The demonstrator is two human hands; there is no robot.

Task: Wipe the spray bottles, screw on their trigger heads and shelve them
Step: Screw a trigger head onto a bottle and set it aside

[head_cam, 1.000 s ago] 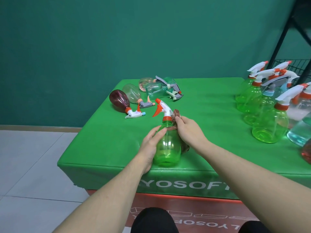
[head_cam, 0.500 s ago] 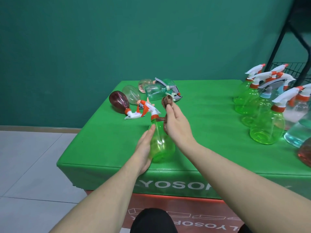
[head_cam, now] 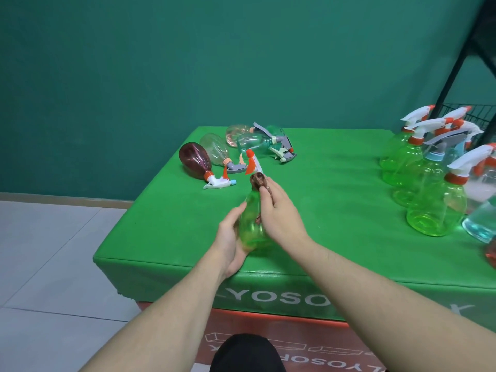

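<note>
A green spray bottle (head_cam: 251, 229) with a white and orange trigger head (head_cam: 253, 163) leans away from me near the table's front edge. My left hand (head_cam: 230, 237) grips its lower body from the left. My right hand (head_cam: 279, 213) holds a brown cloth (head_cam: 258, 180) pressed against the bottle's neck and right side. Part of the bottle's body is hidden behind my right hand.
Several bottles lie on their sides at the back left of the green table (head_cam: 335, 189), among them a dark red one (head_cam: 194, 160). A group of upright bottles (head_cam: 436, 210) stands at the right. A black wire rack (head_cam: 477, 114) rises behind them.
The bottle has tipped from upright to leaning away and left. My right hand with the cloth has slid along the neck and upper body.
</note>
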